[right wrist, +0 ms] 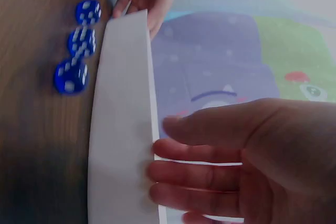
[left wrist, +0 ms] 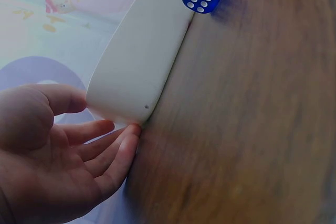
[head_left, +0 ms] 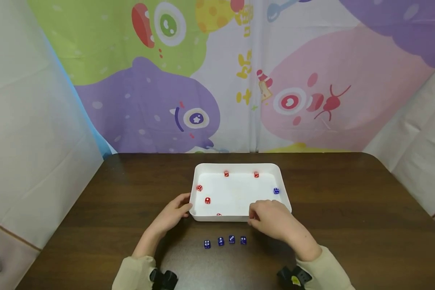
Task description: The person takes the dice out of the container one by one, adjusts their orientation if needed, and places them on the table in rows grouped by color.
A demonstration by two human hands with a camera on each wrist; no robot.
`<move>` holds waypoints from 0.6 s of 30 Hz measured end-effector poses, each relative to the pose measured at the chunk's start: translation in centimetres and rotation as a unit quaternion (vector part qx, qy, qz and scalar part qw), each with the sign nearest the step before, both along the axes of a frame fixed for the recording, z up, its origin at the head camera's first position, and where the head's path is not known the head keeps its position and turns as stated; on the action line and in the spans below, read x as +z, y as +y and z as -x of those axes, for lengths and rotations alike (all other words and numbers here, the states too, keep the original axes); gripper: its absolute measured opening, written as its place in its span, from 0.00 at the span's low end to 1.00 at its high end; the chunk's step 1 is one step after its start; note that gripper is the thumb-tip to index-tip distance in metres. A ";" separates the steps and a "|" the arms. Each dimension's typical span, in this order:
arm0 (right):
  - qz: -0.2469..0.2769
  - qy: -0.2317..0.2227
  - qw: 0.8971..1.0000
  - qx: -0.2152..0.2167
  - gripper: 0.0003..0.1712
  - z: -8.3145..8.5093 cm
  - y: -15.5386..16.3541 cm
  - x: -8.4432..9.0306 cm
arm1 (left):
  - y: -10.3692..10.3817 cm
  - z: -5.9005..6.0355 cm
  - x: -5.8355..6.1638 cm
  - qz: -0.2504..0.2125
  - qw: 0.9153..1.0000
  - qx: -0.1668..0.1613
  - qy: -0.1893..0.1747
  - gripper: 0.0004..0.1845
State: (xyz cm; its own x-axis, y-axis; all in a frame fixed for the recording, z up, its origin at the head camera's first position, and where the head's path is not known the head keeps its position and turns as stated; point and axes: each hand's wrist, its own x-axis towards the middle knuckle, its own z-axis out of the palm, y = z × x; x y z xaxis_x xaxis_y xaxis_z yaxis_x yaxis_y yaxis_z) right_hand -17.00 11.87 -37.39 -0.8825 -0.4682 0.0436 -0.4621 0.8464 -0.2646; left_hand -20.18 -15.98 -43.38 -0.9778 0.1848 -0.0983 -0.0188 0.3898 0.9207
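Observation:
A white rectangular tray lies on the table. My left hand touches the outside of its near left corner; in the left wrist view the thumb and loosely bent fingers rest against the end wall. My right hand hangs over the tray's near rim toward the right, and in the right wrist view its spread fingers overlap that rim with nothing seen between them. Inside lie several red dice and one blue die. On the table before the tray, several blue dice form a row.
The dark brown wooden table reaches back to a cartoon-printed curtain. Pale cloth hangs along both sides. One red die is mostly hidden behind the tray's near wall. Black wrist devices sit at both sleeves.

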 end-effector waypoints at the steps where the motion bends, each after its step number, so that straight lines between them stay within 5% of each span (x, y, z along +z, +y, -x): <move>1: -0.001 0.009 1.000 -0.005 0.09 0.2 0.2 0.0 | 0.0 0.0 0.0 -0.001 1.000 0.000 0.000 0.23; 14: -0.028 0.114 0.993 -0.024 0.01 3.0 2.1 -0.8 | 0.1 -0.1 0.0 0.000 1.000 0.007 0.002 0.23; 18: -0.039 0.117 0.992 -0.039 0.03 3.8 2.7 -1.3 | 0.1 -0.1 -0.1 0.001 1.000 0.010 0.004 0.22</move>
